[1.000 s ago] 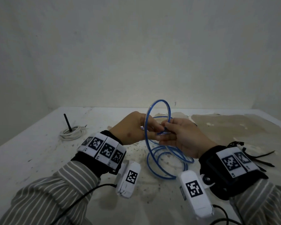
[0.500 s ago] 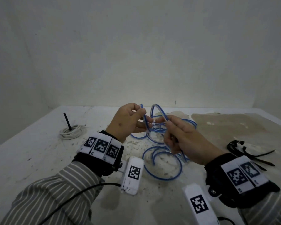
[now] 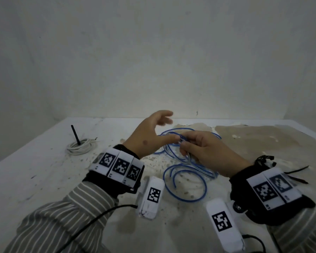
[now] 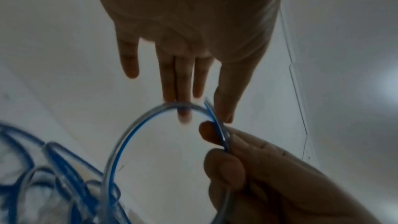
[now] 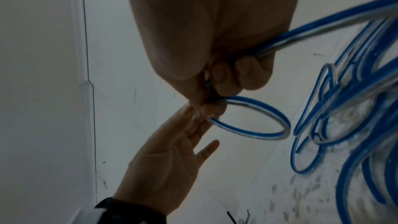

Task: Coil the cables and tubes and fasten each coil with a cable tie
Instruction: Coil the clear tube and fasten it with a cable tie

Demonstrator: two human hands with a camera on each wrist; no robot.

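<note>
Blue tube (image 3: 185,179) now uncoiled; left hand (image 3: 150,137) has let go

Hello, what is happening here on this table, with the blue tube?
A person is coiling a blue tube by hand. The right hand pinches a small loop of it, while the left hand is open beside it, fingers straight. Most of the tube lies in loose loops on the table, not yet tied. A white cable coil lies at the left, and black cable ties wait at the right.

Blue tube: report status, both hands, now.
Left hand open, fingers straight. Right hand pinches blue tube. Tube loose on table, untied. Nothing in the way.
</note>
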